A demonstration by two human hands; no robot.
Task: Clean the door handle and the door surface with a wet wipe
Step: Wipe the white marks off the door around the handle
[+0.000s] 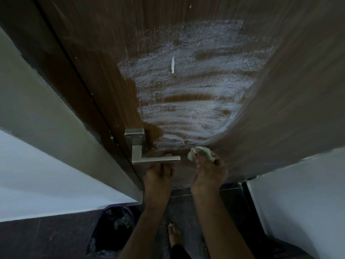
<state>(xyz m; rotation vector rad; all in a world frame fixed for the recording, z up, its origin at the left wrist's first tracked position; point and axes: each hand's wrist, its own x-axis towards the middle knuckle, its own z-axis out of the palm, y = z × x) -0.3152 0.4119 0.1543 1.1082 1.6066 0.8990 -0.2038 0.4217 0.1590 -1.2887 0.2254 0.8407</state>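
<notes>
A brown wooden door fills the upper view, with a wide patch of white foamy smears across its middle and a thick white drip in it. A silver lever handle sticks out from a square plate at the door's left edge. My left hand curls around the lever from below. My right hand sits just right of the lever's tip, pinching a crumpled pale green wet wipe against the door under the smears.
A dark door frame and white wall run along the left; another white wall stands at the right. A bin lined with a black bag sits on the dark floor at lower left. A bare foot shows below.
</notes>
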